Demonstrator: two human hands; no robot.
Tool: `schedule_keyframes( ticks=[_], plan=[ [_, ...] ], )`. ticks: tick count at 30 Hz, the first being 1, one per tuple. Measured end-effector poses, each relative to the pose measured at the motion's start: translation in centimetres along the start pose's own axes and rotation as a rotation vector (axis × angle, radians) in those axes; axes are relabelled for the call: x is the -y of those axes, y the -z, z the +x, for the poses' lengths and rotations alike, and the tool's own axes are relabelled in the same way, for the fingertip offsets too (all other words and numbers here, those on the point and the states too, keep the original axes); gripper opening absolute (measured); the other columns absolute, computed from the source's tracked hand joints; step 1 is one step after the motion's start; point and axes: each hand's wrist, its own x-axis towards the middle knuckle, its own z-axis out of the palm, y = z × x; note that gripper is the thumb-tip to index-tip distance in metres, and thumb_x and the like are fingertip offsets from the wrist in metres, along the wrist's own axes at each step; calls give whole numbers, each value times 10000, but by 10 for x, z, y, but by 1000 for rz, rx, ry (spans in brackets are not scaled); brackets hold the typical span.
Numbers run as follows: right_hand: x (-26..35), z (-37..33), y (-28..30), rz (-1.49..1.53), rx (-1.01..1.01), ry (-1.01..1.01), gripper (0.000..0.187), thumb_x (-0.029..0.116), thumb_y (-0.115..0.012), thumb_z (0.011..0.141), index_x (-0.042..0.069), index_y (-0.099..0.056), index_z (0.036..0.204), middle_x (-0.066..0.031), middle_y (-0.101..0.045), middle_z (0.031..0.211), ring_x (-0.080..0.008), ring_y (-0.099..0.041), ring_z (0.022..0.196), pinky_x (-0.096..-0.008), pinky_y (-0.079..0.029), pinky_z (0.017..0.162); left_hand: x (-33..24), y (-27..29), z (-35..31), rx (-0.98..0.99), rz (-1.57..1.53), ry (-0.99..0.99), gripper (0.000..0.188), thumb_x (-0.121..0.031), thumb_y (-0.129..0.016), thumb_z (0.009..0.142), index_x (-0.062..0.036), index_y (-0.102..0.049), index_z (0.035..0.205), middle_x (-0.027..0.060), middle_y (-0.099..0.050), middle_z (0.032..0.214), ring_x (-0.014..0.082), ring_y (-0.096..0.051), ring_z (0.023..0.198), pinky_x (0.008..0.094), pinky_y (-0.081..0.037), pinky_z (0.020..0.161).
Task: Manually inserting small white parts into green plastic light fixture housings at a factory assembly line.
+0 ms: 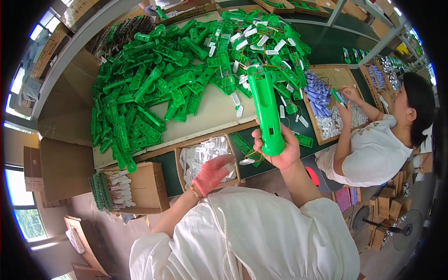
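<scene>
My right hand (285, 150) grips a long green plastic flashlight housing (269, 122) near its lower end, thumb on one side and fingers on the other. A long scooped hollow and a small dark slot show on its upper face. Thin orange and yellow wires hang by the hand, next to a small white piece (247, 162). My left hand (212, 175), in a pinkish-red glove, is at an open cardboard box (178, 163) of white plastic pieces (200, 153). Its fingers look closed near the box's right side; what they hold is unclear.
Green housings (154, 84) are heaped across the bench, some with white pieces and wires. A carton (156, 186) with green boards and white parts stands at left. On the right a co-worker (378, 144) handles a green part beside a tray (322, 140) of purple and white pieces.
</scene>
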Motion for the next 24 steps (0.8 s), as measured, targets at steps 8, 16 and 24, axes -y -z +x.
schedule_keyframes(
  ticks=[8,16,24],
  plan=[
    [-1,-4,-3,-89,80,-11,513,312,-378,901,-42,-358,1271,-219,-544,1094,-278,-580,905,-375,-450,807,-1,-3,-6,7,-51,23,399,-169,-567,806,-15,-515,1171,124,-586,1087,201,-537,1042,300,-408,903],
    [-18,-6,-28,-976,-129,192,532,159,-706,748,-12,-450,1183,-75,-584,968,-109,-565,861,-227,-460,733,-69,-11,7,371,-458,-349,888,-431,-647,765,-34,-152,1387,106,-400,1276,201,-400,1165,341,-364,932],
    [-30,-10,-42,-1276,-119,464,395,217,-631,825,-20,-525,1123,-58,-616,853,-80,-568,735,-214,-462,638,-51,-22,6,278,-536,-307,580,-410,-526,862,-108,-335,1319,56,-483,1203,180,-506,1054,338,-442,862]
  ],
)
